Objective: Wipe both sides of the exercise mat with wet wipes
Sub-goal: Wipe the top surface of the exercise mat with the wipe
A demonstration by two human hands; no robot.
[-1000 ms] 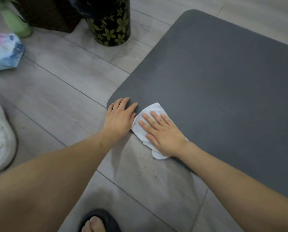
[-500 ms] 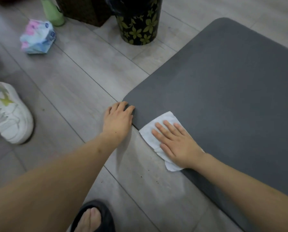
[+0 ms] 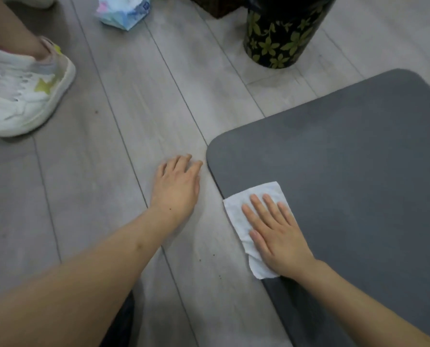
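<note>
A dark grey exercise mat (image 3: 354, 176) lies flat on the floor and fills the right side of the view, its rounded corner near the middle. A white wet wipe (image 3: 236, 211) lies on the mat's left edge. My right hand (image 3: 276, 231) presses flat on the wipe with straight fingers. My left hand (image 3: 176, 186) rests flat on the wooden floor just left of the mat's corner, apart from the mat.
A black bin with green flowers (image 3: 281, 33) stands beyond the mat. A pack of wet wipes (image 3: 123, 11) lies on the floor at the top. Another person's foot in a white sneaker (image 3: 26, 96) stands at the left.
My left hand has come off the mat's corner onto the floor. My right hand has slid the wipe toward me along the mat's left edge. The camera has swung left.
</note>
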